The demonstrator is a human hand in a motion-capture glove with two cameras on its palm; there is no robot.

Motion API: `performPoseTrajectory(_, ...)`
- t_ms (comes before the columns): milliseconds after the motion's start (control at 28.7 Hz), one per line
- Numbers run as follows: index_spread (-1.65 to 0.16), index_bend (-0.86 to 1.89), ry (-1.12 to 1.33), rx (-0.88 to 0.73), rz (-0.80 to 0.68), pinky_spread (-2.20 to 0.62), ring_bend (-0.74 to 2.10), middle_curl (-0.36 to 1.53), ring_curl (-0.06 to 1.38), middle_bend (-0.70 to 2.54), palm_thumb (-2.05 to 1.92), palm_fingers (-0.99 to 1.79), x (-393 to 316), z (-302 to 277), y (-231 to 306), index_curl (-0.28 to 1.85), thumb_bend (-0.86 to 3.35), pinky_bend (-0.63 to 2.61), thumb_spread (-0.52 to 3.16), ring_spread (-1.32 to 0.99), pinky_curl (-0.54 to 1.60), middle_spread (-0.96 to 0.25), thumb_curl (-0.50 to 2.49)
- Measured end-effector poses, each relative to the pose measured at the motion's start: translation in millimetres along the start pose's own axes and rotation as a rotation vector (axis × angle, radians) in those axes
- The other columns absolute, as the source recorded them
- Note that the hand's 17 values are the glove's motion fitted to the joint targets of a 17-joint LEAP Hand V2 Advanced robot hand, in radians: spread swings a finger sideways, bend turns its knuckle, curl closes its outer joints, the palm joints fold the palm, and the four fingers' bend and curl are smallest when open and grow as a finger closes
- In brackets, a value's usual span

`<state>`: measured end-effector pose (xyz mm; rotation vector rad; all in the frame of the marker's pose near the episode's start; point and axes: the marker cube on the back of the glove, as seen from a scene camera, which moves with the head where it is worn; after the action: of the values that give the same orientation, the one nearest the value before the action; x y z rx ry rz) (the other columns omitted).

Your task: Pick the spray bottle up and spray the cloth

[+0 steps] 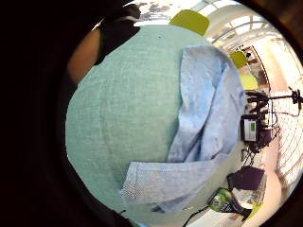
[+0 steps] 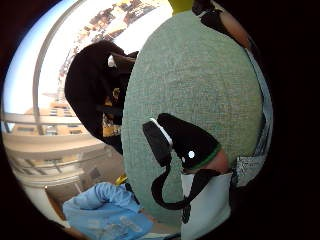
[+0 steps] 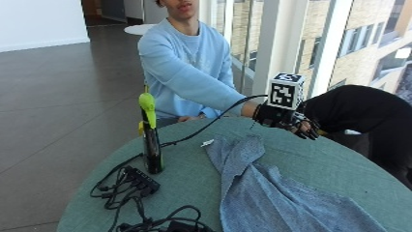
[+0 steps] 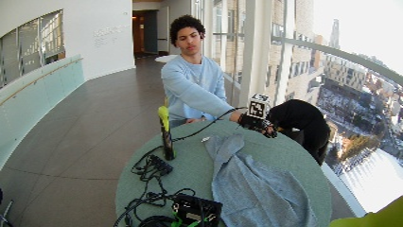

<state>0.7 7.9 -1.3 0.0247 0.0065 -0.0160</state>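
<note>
A dark spray bottle (image 3: 152, 145) with a yellow-green trigger head stands upright at the left of the round green table (image 3: 193, 179). A light blue cloth (image 3: 270, 193) lies crumpled from the middle of the table toward its near right edge, and the little finger side palm view shows the same cloth (image 1: 203, 132). My gloved right hand (image 3: 289, 121) hovers over the far side of the table, beyond the cloth's narrow end and well right of the bottle. Its fingers are spread and hold nothing. The gloved thumb (image 2: 187, 145) shows above bare tabletop (image 2: 200, 75).
A power strip with tangled black cables (image 3: 135, 183) lies at the near left of the table, with a black box (image 4: 197, 208) at the front edge. A small white scrap (image 3: 207, 143) sits by the cloth. A black jacket (image 3: 367, 113) hangs beyond the far right edge.
</note>
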Motion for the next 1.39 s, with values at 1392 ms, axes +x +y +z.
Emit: performPoseTrajectory(1392,-0.38,0.19,-0.285,0.360,0.303,0.21,0.27,0.35,0.27,0.32,0.49,0.60,119,-46,409,0.37,-0.02,0.15,1.08,0.00,0.20,-0.08,0.24)
